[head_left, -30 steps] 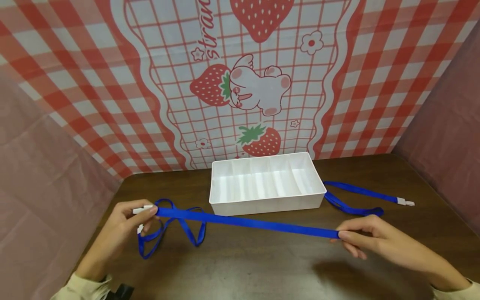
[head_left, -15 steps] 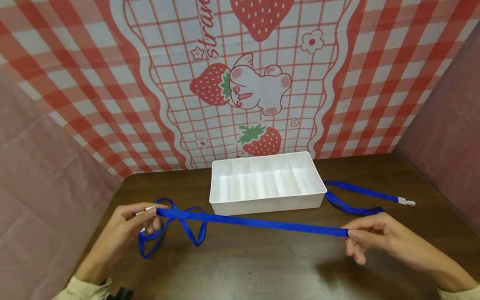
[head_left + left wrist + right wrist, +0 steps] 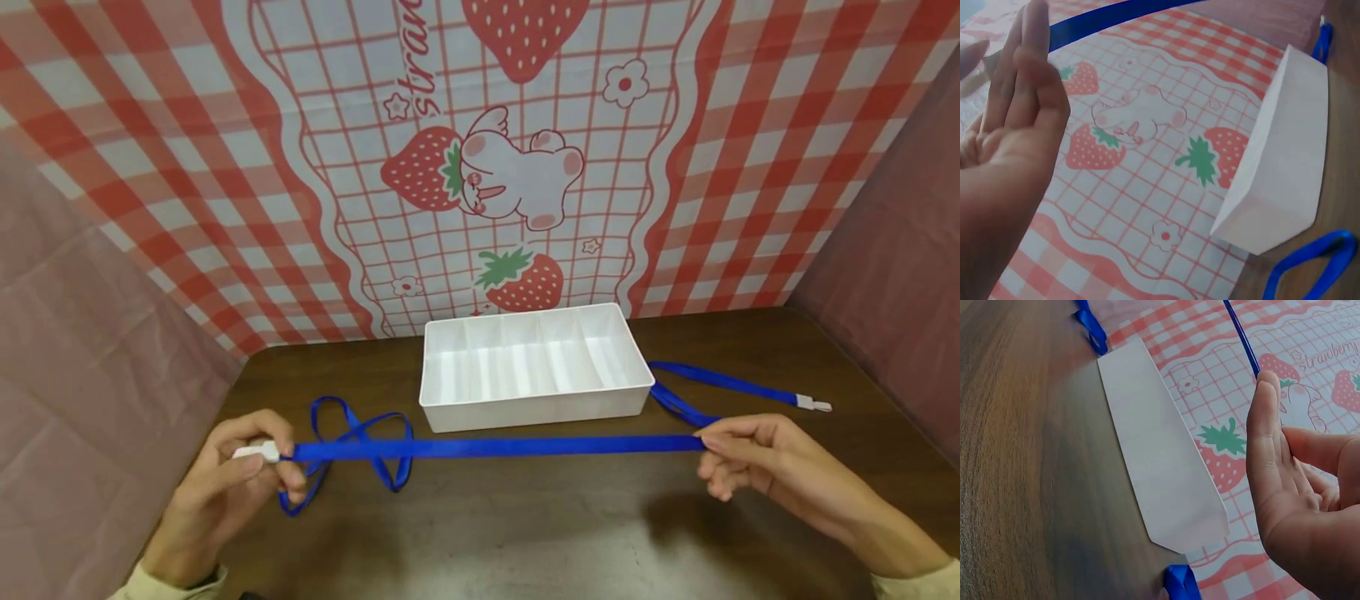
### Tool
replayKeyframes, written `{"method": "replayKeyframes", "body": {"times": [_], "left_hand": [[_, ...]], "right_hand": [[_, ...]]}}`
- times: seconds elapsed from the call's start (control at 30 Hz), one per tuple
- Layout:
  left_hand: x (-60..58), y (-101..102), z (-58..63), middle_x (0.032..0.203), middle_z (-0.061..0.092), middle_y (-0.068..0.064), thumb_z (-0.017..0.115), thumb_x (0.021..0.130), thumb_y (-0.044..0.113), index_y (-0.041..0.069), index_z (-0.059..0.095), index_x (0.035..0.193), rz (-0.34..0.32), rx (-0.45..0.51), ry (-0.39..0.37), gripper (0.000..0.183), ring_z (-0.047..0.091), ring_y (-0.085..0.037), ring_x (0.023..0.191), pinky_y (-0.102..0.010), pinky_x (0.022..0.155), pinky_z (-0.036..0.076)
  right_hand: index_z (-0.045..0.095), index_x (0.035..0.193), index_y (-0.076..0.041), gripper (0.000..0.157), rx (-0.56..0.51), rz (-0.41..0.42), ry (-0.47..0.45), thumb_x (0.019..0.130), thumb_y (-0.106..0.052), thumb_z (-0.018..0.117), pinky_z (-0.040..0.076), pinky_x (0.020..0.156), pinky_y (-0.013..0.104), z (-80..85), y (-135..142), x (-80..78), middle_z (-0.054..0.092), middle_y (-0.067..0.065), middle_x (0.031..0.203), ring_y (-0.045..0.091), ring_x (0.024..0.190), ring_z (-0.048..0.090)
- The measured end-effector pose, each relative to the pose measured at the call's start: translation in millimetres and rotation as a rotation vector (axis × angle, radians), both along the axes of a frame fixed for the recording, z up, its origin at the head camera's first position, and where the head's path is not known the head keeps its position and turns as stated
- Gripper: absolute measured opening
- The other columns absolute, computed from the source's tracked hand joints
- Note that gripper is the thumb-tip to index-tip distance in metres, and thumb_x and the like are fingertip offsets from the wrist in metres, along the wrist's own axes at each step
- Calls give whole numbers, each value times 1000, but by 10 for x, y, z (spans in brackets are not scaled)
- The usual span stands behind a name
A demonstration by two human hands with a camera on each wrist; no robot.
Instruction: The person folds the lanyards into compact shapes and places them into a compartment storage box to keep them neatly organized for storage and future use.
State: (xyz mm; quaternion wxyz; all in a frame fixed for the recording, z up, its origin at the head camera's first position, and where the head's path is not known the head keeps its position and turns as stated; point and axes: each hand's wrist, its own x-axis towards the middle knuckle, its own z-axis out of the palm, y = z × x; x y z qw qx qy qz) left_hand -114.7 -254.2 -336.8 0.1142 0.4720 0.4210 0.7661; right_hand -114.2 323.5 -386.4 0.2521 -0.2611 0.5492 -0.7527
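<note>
Blue lanyard under tension between two hands, head view. The lanyard [image 3: 495,447] runs nearly level across the lower half of the frame, above the desk [image 3: 525,542] and in front of a white five-compartment tray [image 3: 536,408]. At lower left, the left hand [image 3: 225,487] grips the white plastic clip [image 3: 258,452] between thumb and fingers; at lower right, the right hand [image 3: 780,475] pinches the far end of the strap. This grasp at both extremities presumably serves to keep the ribbon straight and flat, since so limp a band would sag if held at one point; the stiff clip likely offers the firmer hold. Whether the strap is doubled cannot be told.

A second blue lanyard [image 3: 382,472] lies in loose loops at lower left, partly behind the stretched strap, its end hidden by the left hand. A third blue lanyard [image 3: 723,381] extends right of the tray, its white end fitting [image 3: 813,403] toward the right edge. The tray sits at centre, against the strawberry-print cloth [image 3: 540,187], its compartments facing up, apparently set back to leave working room before the person.
</note>
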Motion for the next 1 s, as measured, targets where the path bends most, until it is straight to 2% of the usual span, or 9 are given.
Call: {"method": "replayKeyframes", "body": {"times": [0.1, 0.2, 0.3, 0.4, 0.53, 0.67, 0.83, 0.93, 1.0], "left_hand": [[41, 23, 63, 109, 70, -20, 28, 94, -15, -16, 51, 118, -46, -25, 50, 33, 70, -30, 97, -40, 79, 56], [72, 34, 124, 108, 70, -19, 32, 96, -17, -17, 52, 119, -29, -62, 87, 30, 70, -29, 96, -40, 80, 56], [67, 65, 169, 89, 69, -19, 34, 100, -13, -16, 55, 118, -11, -76, 144, 28, 66, -28, 79, -35, 77, 53], [59, 116, 195, 77, 53, -16, 39, 102, -5, -11, 60, 113, 42, -89, 216, 25, 51, -28, 75, -33, 71, 39], [105, 201, 230, 103, 54, -17, 42, 102, 1, -5, 63, 105, 96, -107, 261, 21, 47, -31, 103, -33, 86, 35], [208, 321, 316, 127, 62, -20, 43, 104, 4, -6, 60, 103, 33, -84, 308, 21, 53, -32, 125, -39, 107, 36], [249, 464, 408, 92, 69, -21, 44, 105, 6, -10, 56, 102, -48, -4, 392, 20, 68, -32, 90, -36, 80, 42], [269, 445, 406, 82, 65, -21, 44, 105, 5, -11, 55, 102, -25, 11, 373, 20, 64, -32, 72, -35, 69, 35], [300, 385, 375, 85, 66, -21, 44, 104, 2, -12, 58, 105, 27, -10, 334, 20, 63, -31, 69, -33, 76, 41]], "right_hand": [[57, 124, 14, 40, 27, -40, 7, 104, 10, 23, 59, 75, 36, -13, 32, -6, 72, 14, 102, 22, 88, 72], [62, 121, 9, 42, 28, -70, -14, 104, 11, 24, 59, 74, 35, -20, 56, -3, 73, 14, 100, 21, 88, 73], [63, 120, 8, 43, 31, -64, -35, 104, 11, 24, 59, 76, 35, -26, 75, -8, 73, 14, 102, 21, 89, 73], [65, 119, 6, 40, 73, -68, -62, 105, 8, 27, 59, 77, 35, -24, 82, -15, 74, 12, 101, 20, 89, 73], [67, 115, 3, 36, 155, -105, -79, 106, 3, 32, 59, 76, 36, -9, 62, -33, 74, 9, 99, 18, 88, 73], [70, 111, 0, 33, 220, -167, -65, 105, 1, 38, 59, 74, 36, 20, 17, -66, 74, 9, 96, 18, 85, 73], [72, 108, -3, 31, 259, -222, -43, 104, 2, 42, 60, 71, 37, 98, -29, -71, 74, 10, 92, 19, 81, 73], [72, 107, -1, 28, 302, -245, -25, 104, 0, 45, 59, 71, 40, 162, -89, -56, 74, 10, 91, 21, 79, 73], [71, 106, 3, 24, 332, -271, 7, 103, -1, 47, 59, 70, 42, 206, -138, -42, 74, 11, 89, 23, 77, 73]]}}
